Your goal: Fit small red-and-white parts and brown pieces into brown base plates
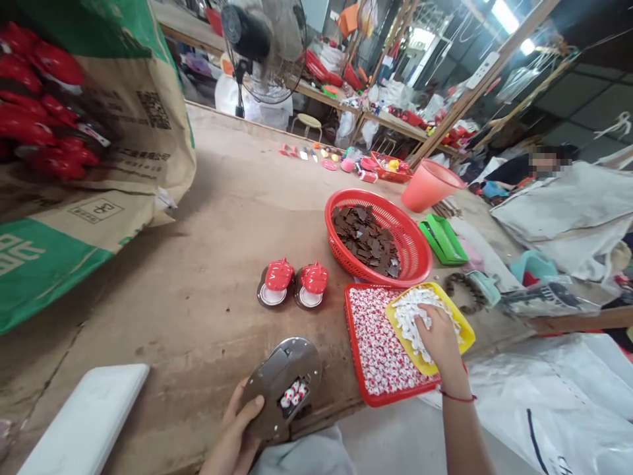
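The left hand (238, 422) clamps its fingers on a brown base, (264, 396) seemingly tilted so its inset balls (293, 394) stay reachable; the right hand (439, 335) dips among white pieces, (409, 318) fingertip grip unclear.

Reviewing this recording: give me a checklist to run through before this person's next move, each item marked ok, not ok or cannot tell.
1. Left grip holding the brown base: ok.
2. Base's opening uncovered, with red-and-white balls visible inside: ok.
3. Right grip at the white pieces in the yellow tray: ok.
4. A white piece actually pinched between the fingers: cannot tell; the hand hides it.
5. Yellow tray standing apart from the red tray: not ok; it overlaps that tray's right side.
6. Flat brown pieces inside the red basket: ok.
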Motion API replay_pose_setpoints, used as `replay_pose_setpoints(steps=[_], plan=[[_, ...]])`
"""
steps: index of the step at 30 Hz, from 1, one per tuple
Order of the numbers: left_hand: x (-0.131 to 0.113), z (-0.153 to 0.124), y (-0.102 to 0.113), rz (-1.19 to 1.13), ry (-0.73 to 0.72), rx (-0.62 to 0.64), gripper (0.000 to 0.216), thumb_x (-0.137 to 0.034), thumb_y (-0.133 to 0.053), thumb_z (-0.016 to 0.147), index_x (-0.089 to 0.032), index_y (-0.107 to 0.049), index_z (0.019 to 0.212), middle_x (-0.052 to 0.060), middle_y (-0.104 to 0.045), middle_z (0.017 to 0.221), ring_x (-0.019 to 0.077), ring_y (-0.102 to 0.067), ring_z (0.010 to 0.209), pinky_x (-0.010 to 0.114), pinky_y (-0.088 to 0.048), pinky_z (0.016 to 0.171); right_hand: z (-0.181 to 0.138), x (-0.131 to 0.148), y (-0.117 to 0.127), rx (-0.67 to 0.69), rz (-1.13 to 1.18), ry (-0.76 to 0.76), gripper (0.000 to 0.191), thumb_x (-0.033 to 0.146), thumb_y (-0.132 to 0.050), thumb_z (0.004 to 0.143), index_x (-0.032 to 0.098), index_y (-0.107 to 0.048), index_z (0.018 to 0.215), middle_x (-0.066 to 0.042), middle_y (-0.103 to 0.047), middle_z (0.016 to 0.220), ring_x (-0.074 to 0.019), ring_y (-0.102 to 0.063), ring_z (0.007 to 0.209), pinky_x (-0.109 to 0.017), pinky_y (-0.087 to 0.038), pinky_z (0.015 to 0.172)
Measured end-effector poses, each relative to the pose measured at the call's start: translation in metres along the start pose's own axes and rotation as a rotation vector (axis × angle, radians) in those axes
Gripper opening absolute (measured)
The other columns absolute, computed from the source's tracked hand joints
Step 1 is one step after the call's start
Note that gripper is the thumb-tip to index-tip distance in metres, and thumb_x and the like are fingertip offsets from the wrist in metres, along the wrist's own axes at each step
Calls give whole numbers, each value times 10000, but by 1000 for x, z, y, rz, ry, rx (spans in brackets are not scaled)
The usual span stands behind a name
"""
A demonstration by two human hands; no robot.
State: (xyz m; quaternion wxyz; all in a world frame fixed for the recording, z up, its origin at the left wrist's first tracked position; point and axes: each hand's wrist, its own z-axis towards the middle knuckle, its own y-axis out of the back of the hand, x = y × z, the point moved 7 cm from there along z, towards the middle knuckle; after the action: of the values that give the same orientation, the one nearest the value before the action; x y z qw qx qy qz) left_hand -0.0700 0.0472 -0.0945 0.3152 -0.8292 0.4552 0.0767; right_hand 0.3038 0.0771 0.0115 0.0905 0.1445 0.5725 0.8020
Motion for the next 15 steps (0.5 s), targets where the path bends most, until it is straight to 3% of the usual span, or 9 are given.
replay_pose_setpoints(steps=[5,9,12,15], plan=[[3,-3,5,-22,-5,-7,604,-197,-713,505,-243,-481,1061,-20,-682,802,198,-616,804,238,-492,615,0,5,-25,170,-69,23,306,215,-374,715,129,-582,923,-111,-563,891,-233,-517,830,-359,-390,776],[7,-5,9,-48,-1,-2,593,-207,-698,536,-239,-462,1079,-3,-680,817,208,-618,811,262,-491,621,4,11,-21,227,-95,33,258,213,-406,701,131,-597,853,-112,-586,848,-234,-539,797,-342,-392,737],[6,-4,9,-55,-33,-24,569,-206,-706,522,-231,-477,1042,-1,-681,788,212,-623,795,265,-489,613,27,20,-7,250,-115,34,198,235,-401,728,163,-584,756,-88,-610,761,-225,-559,737,-310,-391,645],[4,-1,5,-65,-69,-6,517,-226,-734,475,-224,-520,945,-1,-682,722,234,-631,747,274,-488,568,74,36,-6,325,-149,7,197,248,-387,770,174,-569,781,-79,-624,740,-217,-573,698,-293,-372,585]])
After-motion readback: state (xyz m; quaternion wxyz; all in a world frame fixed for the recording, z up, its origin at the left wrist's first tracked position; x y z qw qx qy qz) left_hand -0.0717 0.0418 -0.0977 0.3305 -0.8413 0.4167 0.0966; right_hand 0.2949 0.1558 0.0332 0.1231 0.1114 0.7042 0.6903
